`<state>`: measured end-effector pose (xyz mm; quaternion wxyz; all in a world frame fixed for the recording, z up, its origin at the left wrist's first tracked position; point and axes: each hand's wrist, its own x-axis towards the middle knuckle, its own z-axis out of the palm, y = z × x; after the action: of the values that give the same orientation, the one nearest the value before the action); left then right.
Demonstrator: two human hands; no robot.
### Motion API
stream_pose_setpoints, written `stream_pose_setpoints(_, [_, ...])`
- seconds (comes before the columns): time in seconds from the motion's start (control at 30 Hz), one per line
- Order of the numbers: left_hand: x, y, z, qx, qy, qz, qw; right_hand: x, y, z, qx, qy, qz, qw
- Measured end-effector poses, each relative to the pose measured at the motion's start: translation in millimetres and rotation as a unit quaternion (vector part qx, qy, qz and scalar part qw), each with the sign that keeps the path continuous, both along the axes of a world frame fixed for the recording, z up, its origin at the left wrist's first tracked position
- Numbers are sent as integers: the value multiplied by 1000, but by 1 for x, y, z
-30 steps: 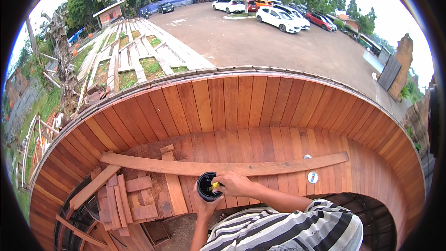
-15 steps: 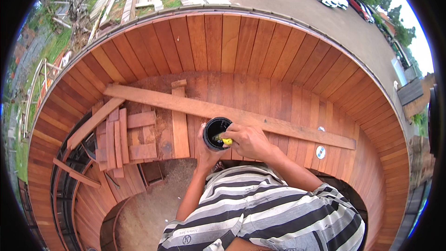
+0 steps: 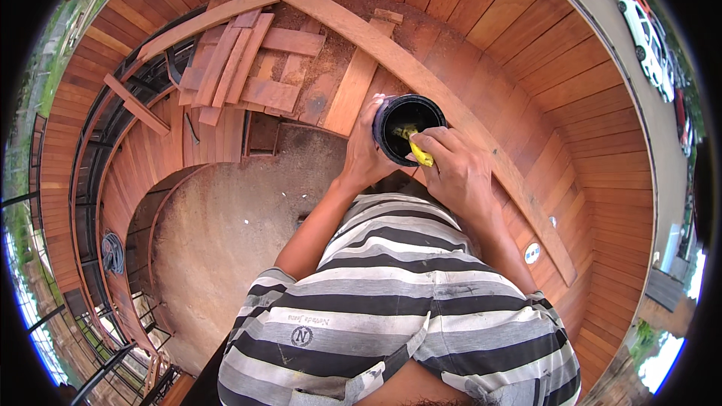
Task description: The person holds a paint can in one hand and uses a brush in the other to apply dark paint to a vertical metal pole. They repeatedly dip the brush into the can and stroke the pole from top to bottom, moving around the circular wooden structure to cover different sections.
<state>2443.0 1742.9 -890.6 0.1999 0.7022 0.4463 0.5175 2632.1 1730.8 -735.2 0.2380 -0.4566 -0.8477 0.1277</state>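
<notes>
My left hand (image 3: 364, 152) is closed around the side of a black round pot (image 3: 410, 97), held in front of my chest with its mouth facing up. The inside is dark, and what it contains is hard to make out. At the pot's right rim, my right hand (image 3: 465, 171) pinches a yellow-handled tool (image 3: 423, 156). The tool slants into the pot, and its far end is lost in the dark interior. Below and beyond the pot runs a long wooden plank (image 3: 451, 109), lying across the curved wooden bench.
Loose wood slats (image 3: 239, 68) lie stacked at the far left. A short board (image 3: 353, 94) lies beside them, with sawdust around. A round disc (image 3: 532, 253) rests on the bench near the plank's right end. A curved slatted wall (image 3: 602, 120) encloses the bench. A coiled cable (image 3: 113, 252) sits at left.
The view has swung left and downward, bringing more of the floor into sight. Both hands still hold the pot and the yellow-handled tool, which remains dipped inside.
</notes>
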Motion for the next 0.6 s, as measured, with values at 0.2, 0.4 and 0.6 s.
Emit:
stream_pose_setpoints(0.2, [-1,-30,7,-21,16,93,995,8,20,0,-49,86,65,993])
stream_pose_setpoints(0.4, [-6,-79,10,-30,21,193,981,-7,36,19,-113,54,247,961])
stream_pose_setpoints(0.6, [-19,-138,-2,-77,-7,302,950,-55,32,0,-115,64,365,922])
